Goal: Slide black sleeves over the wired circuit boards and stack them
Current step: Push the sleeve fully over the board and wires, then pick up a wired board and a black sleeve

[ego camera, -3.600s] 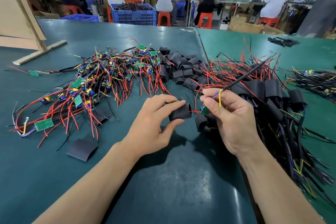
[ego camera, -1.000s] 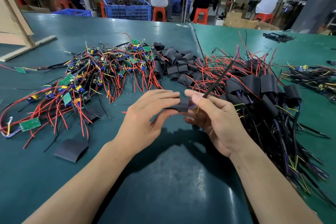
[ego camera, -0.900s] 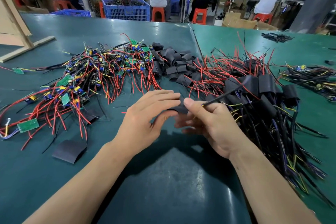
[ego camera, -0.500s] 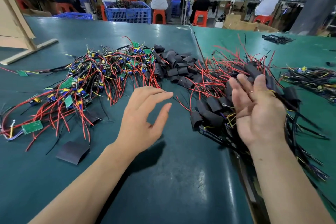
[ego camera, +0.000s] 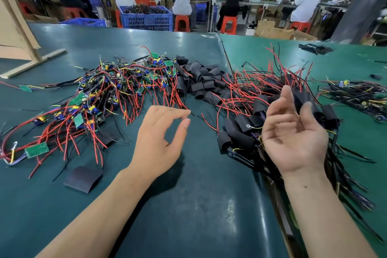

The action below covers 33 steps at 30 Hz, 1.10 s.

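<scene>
Now emptied of the sleeved board, dropped onto the finished stack at right; one cycle done, next bare board needed from the unsleeved pile at far left. Right hand palm up over the stack, fingers loosely spread. Left hand hovering mid-table, thumb and forefinger nearly pinching, holding nothing. Loose sleeves heaped between.

head cam | worn on head | faces forward and down over green table | close, wide-angle
</scene>
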Tool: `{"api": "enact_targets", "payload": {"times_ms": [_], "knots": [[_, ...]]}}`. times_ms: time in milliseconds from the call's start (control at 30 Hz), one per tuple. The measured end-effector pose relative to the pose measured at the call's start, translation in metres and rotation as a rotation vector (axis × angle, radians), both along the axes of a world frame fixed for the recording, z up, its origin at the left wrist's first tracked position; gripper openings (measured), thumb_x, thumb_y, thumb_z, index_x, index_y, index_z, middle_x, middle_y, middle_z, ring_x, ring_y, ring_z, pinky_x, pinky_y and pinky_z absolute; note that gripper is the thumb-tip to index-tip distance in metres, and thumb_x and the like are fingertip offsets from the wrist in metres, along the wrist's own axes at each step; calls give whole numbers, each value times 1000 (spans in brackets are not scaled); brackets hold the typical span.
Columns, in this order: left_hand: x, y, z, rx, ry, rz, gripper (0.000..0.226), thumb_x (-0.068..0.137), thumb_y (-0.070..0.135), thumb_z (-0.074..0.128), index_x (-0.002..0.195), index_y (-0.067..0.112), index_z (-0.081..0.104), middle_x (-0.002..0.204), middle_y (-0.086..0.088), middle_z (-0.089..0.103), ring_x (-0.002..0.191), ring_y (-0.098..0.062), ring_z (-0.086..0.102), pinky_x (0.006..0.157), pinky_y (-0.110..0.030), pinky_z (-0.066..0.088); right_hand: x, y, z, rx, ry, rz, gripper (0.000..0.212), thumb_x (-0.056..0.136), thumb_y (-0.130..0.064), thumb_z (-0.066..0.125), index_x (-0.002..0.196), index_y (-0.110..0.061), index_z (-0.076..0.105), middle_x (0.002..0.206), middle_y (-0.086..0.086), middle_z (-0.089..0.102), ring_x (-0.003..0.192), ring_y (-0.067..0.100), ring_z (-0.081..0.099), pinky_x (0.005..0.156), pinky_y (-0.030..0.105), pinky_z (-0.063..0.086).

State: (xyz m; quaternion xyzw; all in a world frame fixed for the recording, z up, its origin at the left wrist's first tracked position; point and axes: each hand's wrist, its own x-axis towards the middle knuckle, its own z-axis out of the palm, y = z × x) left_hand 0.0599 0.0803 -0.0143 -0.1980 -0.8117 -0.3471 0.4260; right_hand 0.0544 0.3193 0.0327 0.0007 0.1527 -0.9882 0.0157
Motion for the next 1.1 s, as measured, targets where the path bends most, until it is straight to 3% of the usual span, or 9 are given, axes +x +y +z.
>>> {"api": "enact_targets", "payload": {"times_ms": [100, 233, 333, 467, 633, 767, 867, 1000, 1100], "knots": [[0, 0, 0, -1, -11, -6, 23, 95, 20, 56, 104, 5, 71, 95, 10, 62, 92, -9, 50, 87, -24, 42, 0, -1, 1, -51, 38, 42, 47, 86, 2, 45, 131, -1, 58, 116, -2, 69, 83, 15, 68, 55, 14, 51], [0, 1, 0, 4, -11, -6, 23, 95, 20, 56, 104, 5, 71, 94, 11, 61, 91, -7, 48, 87, -20, 40, -2, -7, -1, -164, -16, 89, 52, 93, 2, 40, 144, 2, 42, 110, 6, 73, 80, 20, 74, 50, 15, 53], [-1, 1, 0, 7, -15, -3, 23, 95, 21, 55, 103, 6, 71, 94, 11, 61, 91, -5, 47, 87, -18, 39, -2, -8, -3, -228, -36, 138, 39, 104, -17, 41, 132, 4, 56, 109, 9, 73, 77, 23, 74, 48, 17, 53], [-1, 0, -1, 18, -32, -9, 23, 95, 21, 55, 102, 6, 72, 93, 9, 64, 90, -6, 48, 86, -19, 39, -4, -6, -4, -157, -34, 78, 51, 104, -35, 38, 100, 2, 74, 98, 3, 76, 69, 16, 72, 45, 15, 50], [-1, 1, -2, 8, -35, -16, 23, 95, 20, 55, 99, 6, 73, 96, 11, 65, 91, -6, 50, 84, -21, 41, -1, -9, -13, -117, -51, 237, 64, 102, -47, 31, 99, 0, 75, 98, 4, 76, 66, 16, 71, 42, 19, 49], [-1, 1, -2, 12, -32, -7, 23, 95, 20, 55, 99, 6, 73, 95, 13, 63, 90, -3, 48, 85, -17, 39, 3, -15, -11, 28, 29, 316, 35, 84, -24, 49, 95, -7, 77, 93, 1, 76, 68, 13, 66, 46, 19, 49], [-1, 1, -3, 13, -39, 1, 18, 95, 16, 59, 99, 6, 73, 94, 13, 64, 89, -5, 49, 84, -18, 40, 3, -19, -8, 154, 62, 340, 35, 70, -12, 51, 93, -10, 78, 88, -2, 75, 66, 11, 63, 46, 18, 46], [-3, -3, -5, -40, -72, 19, 16, 93, 16, 60, 99, 7, 72, 91, 4, 69, 88, -15, 53, 85, -23, 41, 1, -26, -9, 294, 11, 284, 37, 68, -9, 47, 87, -11, 79, 79, 0, 71, 60, 13, 59, 43, 18, 42], [-8, -10, -7, -110, -137, 130, 16, 91, 20, 60, 97, 10, 71, 88, 4, 69, 86, -22, 54, 87, -33, 44, 1, -29, -9, 406, 48, 269, 39, 55, -8, 57, 87, -10, 79, 79, 2, 71, 61, 15, 59, 44, 19, 41]]}}
